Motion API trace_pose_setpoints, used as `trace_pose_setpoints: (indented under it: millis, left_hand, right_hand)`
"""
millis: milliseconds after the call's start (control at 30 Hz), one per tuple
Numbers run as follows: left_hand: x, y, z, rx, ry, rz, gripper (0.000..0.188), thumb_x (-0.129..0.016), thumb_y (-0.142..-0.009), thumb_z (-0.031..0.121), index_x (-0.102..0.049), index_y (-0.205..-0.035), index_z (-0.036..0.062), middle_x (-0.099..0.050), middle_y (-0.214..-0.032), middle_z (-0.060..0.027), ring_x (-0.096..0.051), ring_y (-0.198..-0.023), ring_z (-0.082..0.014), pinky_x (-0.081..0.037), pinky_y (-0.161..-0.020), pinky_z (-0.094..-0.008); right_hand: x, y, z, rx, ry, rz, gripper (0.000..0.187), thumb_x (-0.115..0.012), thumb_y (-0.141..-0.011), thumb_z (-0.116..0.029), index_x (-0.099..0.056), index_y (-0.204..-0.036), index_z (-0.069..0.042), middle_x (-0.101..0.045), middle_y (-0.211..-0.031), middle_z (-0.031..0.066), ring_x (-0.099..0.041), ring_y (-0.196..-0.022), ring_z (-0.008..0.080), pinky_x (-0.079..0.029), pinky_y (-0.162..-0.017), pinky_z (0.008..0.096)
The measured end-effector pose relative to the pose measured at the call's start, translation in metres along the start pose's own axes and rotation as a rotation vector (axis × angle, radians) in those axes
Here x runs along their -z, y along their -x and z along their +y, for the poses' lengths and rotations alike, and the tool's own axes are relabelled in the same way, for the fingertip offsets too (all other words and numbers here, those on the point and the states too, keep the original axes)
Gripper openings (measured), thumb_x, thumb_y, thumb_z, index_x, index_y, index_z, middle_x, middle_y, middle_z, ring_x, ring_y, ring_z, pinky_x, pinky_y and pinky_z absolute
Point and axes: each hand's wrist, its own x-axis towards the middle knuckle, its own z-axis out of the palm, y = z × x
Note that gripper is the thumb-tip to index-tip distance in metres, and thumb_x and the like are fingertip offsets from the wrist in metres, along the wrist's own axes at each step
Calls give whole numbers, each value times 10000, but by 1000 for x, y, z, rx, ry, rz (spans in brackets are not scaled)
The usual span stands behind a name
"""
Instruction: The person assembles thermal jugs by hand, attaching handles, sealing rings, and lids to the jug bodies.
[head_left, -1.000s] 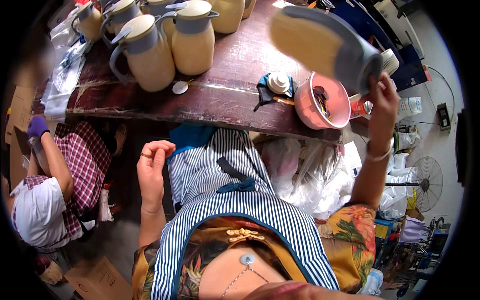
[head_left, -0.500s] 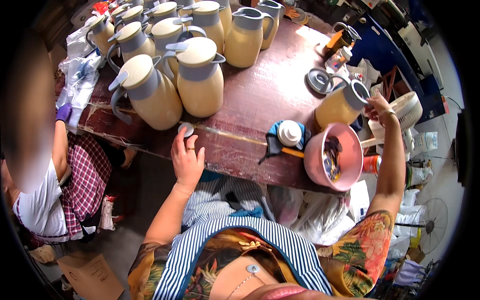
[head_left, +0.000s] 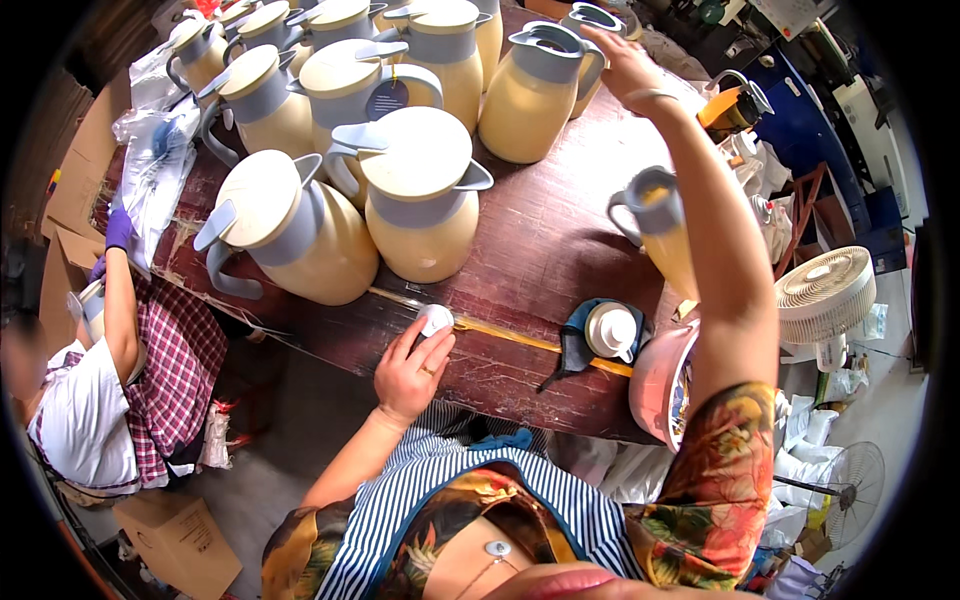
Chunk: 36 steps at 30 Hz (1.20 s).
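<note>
My left hand (head_left: 412,372) is closed around a small round white cap (head_left: 436,319) at the table's near edge. At the far side my right hand (head_left: 628,72) reaches out with fingers stretched, its tips by the rim of a lidless grey-topped jug (head_left: 594,20). Whether they touch it I cannot tell. Beside that stands another cream jug with an open grey top (head_left: 530,110). Below my right forearm, a further lidless jug (head_left: 660,225) is partly hidden by the arm. Two lidded cream jugs, one in front (head_left: 425,220) and one at left (head_left: 300,240), stand nearest my left hand.
Several more lidded jugs (head_left: 270,110) crowd the back left. A white stopper (head_left: 611,330) rests on a dark blue cloth near a pink bowl (head_left: 655,375). A white fan (head_left: 825,290) stands right of the table. At left sits another person with a purple glove (head_left: 119,230).
My right hand has left the lidless jug at the right and swung to the far jugs. My left fingers have drawn together around the white cap. The view has shifted.
</note>
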Motion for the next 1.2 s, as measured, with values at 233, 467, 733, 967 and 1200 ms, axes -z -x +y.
trace_pose_setpoints:
  millis: [233, 467, 733, 967, 1200]
  left_hand:
    - [2, 1, 1, 33, -63, -6, 358, -689, -814, 198, -672, -1170, 164, -588, -1304, 14, -512, -1235, -272, -410, -1019, -456]
    - [-4, -3, -5, 54, 114, 65, 594, -775, -736, 176, -552, -1279, 87, -516, -1338, -108, -518, -1191, -305, -419, -992, -431]
    - [-9, -19, -6, -28, -290, 44, 230, -704, -787, 240, -678, -966, 98, -584, -996, -7, -566, -948, -219, -517, -750, -382]
    - [33, 3, -10, 108, -118, 55, 116, -599, -870, 105, -654, -971, 91, -622, -893, -22, -639, -787, -162, -538, -618, -286]
    - [105, 40, 72, 690, 1393, 208, 129, -637, -934, 55, -674, -1057, 50, -681, -960, 3, -638, -850, -73, -537, -739, -229]
  right_hand:
    - [5, -1, -22, -98, -114, -35, 371, -719, -811, -415, -676, -992, -94, -671, -957, 147, -633, -899, 362, -504, -807, 432]
    - [148, 156, -62, -490, -849, 385, 321, -579, -979, -338, -681, -1122, -69, -521, -713, -40, -459, -548, 46, -320, -450, 203]
    - [163, 322, -174, -699, -1045, 212, 219, -595, -982, -256, -657, -984, -46, -495, -704, -74, -407, -605, 39, -307, -521, 220]
    - [122, 336, -249, -537, -439, 207, 390, -705, -859, -390, -586, -875, -18, -626, -700, 205, -622, -657, 406, -484, -608, 428]
    - [134, 370, -309, -332, -999, 390, 318, -771, -826, -176, -583, -1024, -14, -610, -857, 57, -574, -666, 114, -455, -559, 248]
